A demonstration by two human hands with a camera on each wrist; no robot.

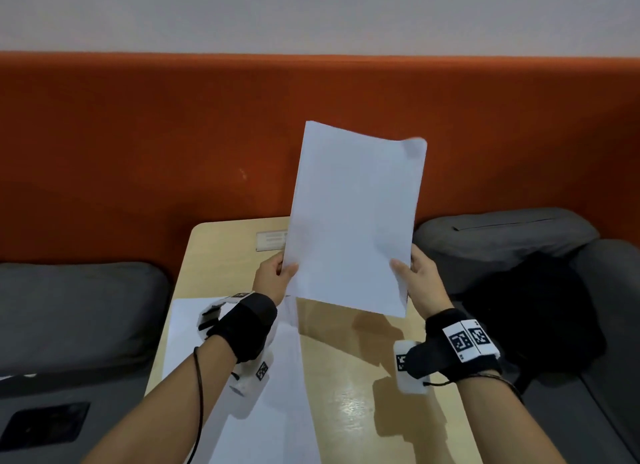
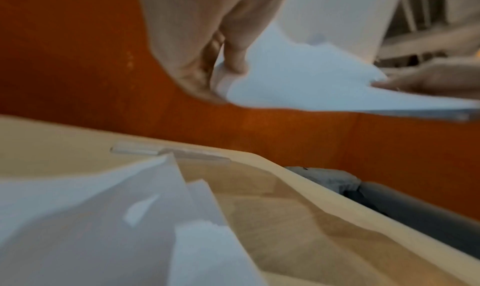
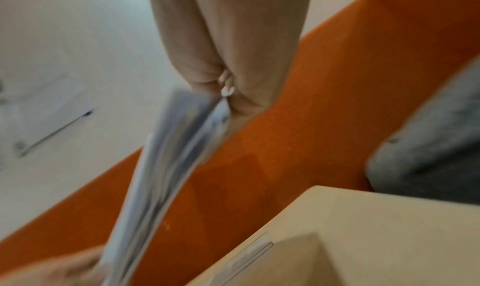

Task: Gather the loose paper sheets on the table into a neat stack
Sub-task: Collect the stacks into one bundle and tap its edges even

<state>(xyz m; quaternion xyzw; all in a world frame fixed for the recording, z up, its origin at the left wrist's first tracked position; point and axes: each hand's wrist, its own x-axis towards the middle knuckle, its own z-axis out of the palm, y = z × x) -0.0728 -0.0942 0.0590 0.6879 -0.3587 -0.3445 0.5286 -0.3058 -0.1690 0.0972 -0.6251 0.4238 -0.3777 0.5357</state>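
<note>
Plain white sheets (image 1: 353,221); more white paper (image 1: 270,394) on the pale wood tabletop (image 1: 363,377); orange partition (image 1: 138,152); grey cushions (image 1: 69,307); black wristbands (image 1: 249,325) carrying black-and-white square-patterned tags (image 1: 469,339)

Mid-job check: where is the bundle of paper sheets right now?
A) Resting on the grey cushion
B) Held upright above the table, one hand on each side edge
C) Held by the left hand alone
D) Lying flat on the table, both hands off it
B: the paper bundle stands clear of the table, with the left hand gripping its left edge and the right hand its right edge.
</note>
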